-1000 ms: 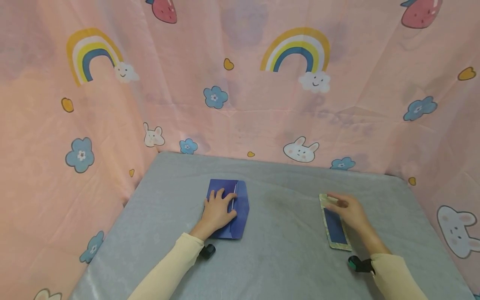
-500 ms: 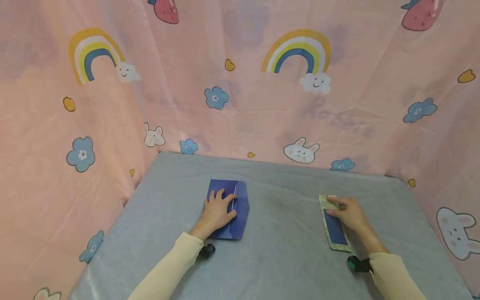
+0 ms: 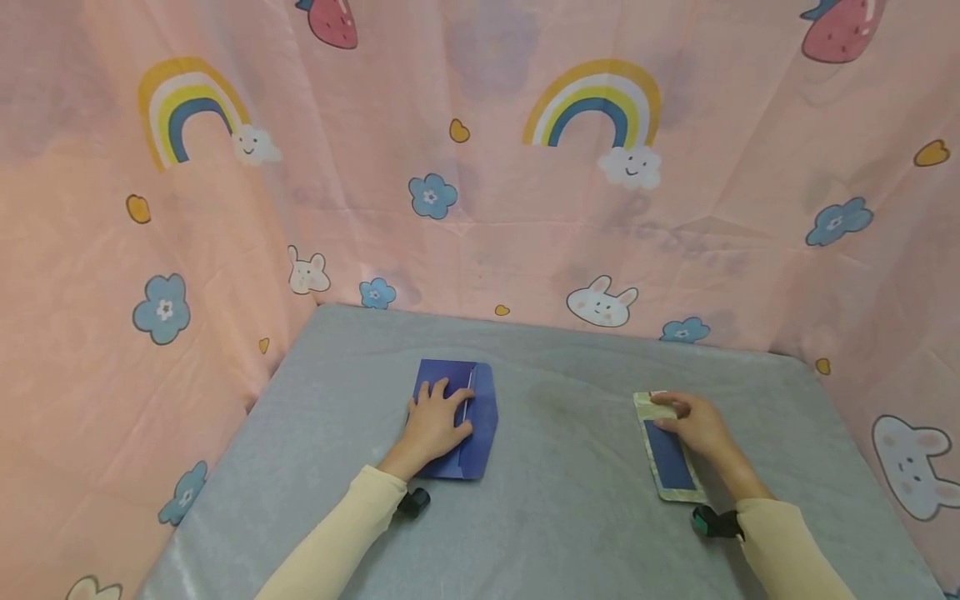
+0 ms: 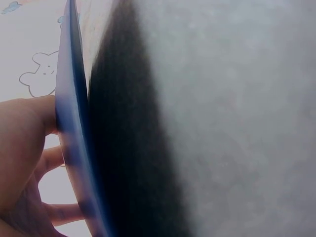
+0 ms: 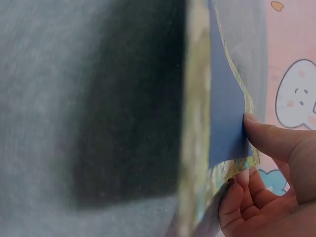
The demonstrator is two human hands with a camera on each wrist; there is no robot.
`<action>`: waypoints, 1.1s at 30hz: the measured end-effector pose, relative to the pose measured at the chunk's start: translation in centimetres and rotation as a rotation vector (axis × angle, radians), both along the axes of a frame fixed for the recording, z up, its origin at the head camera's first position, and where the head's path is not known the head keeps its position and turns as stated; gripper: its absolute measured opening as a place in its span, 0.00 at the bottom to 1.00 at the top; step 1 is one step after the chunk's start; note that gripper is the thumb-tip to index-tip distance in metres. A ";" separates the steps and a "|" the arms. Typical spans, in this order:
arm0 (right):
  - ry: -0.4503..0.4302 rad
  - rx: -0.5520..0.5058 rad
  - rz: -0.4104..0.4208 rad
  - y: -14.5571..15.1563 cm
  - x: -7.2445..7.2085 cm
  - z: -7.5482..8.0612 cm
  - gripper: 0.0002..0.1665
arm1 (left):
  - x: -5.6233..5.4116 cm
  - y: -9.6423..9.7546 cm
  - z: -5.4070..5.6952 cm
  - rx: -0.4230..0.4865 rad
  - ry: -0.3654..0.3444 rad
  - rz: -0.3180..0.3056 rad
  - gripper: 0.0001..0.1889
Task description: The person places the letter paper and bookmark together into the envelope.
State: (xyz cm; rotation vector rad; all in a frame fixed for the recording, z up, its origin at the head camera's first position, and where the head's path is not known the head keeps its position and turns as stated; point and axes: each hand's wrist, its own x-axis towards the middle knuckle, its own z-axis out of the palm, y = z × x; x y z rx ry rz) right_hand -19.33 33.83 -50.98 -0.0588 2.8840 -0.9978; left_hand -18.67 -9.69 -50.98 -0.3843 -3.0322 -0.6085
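A blue-purple envelope [image 3: 483, 417] lies on the grey cloth with its pointed flap spread out to the right and a thin white line along the opening. My left hand [image 3: 432, 423] rests on it, fingers spread across the top. In the left wrist view the envelope [image 4: 74, 118] appears nearly edge-on, fingertips against one side. My right hand [image 3: 700, 425] pinches a long card [image 3: 670, 458] with a pale yellow-green patterned border and a dark blue panel. In the right wrist view the thumb lies on the panel's edge of the card [image 5: 227, 108], with other fingers behind it.
A grey cloth [image 3: 562, 483] covers the table. A pink printed curtain [image 3: 480, 250] hangs along the back and both sides. Small black cameras [image 3: 415, 502] sit at the wrists.
My right thumb and fingers have shifted their place on the card's far end, and that end has moved slightly left. The left hand and envelope stay where they were.
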 end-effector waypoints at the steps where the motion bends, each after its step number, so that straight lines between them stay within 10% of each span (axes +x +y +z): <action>1: -0.002 -0.005 -0.004 0.0 0.0 0.0 0.25 | 0.0 0.0 0.0 -0.001 -0.003 0.000 0.25; 33: -0.019 -0.153 0.038 0.2 0.1 -0.1 0.23 | 0.1 0.0 0.2 -0.003 -0.021 0.003 0.25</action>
